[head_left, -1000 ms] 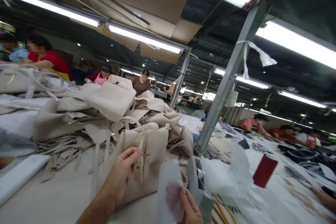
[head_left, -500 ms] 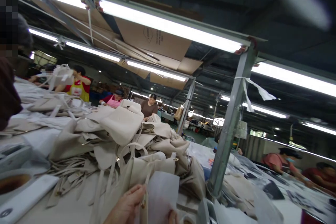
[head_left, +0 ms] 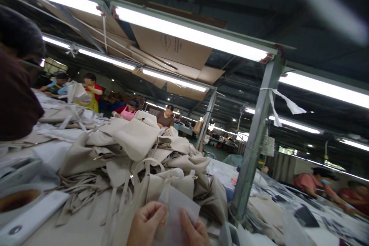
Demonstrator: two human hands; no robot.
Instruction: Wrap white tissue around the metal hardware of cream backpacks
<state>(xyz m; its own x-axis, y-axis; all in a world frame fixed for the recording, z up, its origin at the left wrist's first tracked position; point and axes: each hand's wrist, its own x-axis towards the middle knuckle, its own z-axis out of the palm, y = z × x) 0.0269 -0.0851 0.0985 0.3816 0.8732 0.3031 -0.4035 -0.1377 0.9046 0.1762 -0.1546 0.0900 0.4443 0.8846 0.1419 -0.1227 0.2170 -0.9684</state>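
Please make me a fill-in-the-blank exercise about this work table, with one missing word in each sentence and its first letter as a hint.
1. The thin sheet is held by t____ hands, the left hand and the right hand.
2. The bags piled behind the sheet are b____ in colour.
3. In the picture, the metal post stands to the r____ of the pile.

Missing words: two; beige; right.

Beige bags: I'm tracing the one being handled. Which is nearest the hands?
The upright bag just behind the thin sheet that left hand and right hand pinch; the others lie heaped farther back.
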